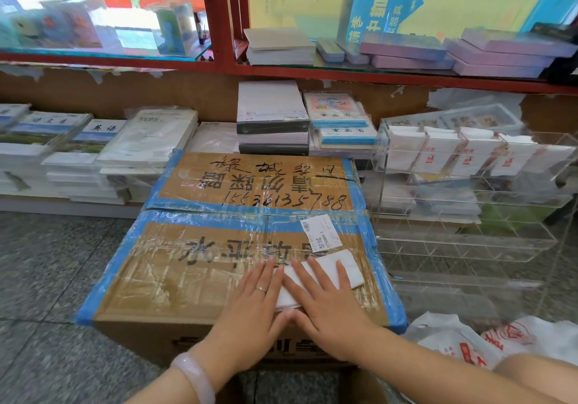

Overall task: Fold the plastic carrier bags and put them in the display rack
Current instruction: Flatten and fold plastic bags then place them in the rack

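Hands lie flat on the folded bag, a white strip atop the taped box. The left hand has straight fingers together, pressing the bag's left end, a ring on one finger and a pale bangle at the wrist. The right hand has its fingers spread and straight across the bag's middle, thumb tips of both hands meeting at the near edge. The bag's right end sits just inside the box's blue-taped right edge. Right of the box stands the clear rack; its far top row holds folded bags, and the nearer tiers show none. Loose bags lie near right on the floor. Book stacks fill the far left.
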Demonstrator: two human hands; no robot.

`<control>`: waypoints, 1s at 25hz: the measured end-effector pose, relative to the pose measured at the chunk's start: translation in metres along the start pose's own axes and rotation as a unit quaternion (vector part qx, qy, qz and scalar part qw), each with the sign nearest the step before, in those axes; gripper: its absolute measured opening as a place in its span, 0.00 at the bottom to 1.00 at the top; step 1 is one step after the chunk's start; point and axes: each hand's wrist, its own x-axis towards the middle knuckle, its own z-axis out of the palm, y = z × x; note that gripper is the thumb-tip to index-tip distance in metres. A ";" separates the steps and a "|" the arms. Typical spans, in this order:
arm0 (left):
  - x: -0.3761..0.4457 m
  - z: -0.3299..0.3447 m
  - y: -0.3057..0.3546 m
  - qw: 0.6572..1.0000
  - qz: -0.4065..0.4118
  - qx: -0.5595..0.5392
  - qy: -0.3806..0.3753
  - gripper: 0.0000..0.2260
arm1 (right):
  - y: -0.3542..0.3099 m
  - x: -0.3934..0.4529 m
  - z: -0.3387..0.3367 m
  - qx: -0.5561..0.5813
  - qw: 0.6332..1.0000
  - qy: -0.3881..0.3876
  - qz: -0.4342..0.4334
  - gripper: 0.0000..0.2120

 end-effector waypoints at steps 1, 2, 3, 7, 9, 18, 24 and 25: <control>-0.006 0.008 -0.001 0.999 0.001 -0.005 -0.040 0.30 | 0.002 0.001 0.000 0.006 1.000 -0.008 0.004 0.26; -0.010 0.013 -0.003 0.997 0.002 -0.010 -0.076 0.31 | 0.005 0.002 -0.003 0.013 0.999 -0.032 0.015 0.27; -0.012 0.016 -0.006 0.995 -0.002 -0.010 -0.096 0.32 | 0.011 0.003 -0.002 0.017 0.999 -0.040 0.029 0.27; -0.022 0.020 -0.007 1.000 0.007 0.015 0.027 0.36 | 0.056 0.003 -0.017 -0.009 0.998 -0.018 0.063 0.40; -0.024 0.019 -0.012 0.998 0.048 0.019 0.037 0.46 | 0.076 -0.001 -0.022 0.019 0.993 -0.065 0.099 0.47; -0.017 -0.028 -0.009 0.829 -0.295 -0.473 0.051 0.05 | 0.036 0.000 -0.065 0.184 0.917 0.350 0.051 0.19; -0.020 -0.035 0.018 0.616 -0.388 -0.685 -0.027 0.17 | 0.010 -0.004 -0.041 0.132 0.974 0.101 -0.157 0.24; -0.022 -0.038 0.022 0.610 -0.386 -0.691 -0.046 0.16 | 0.010 -0.004 -0.037 0.144 0.978 0.059 -0.143 0.26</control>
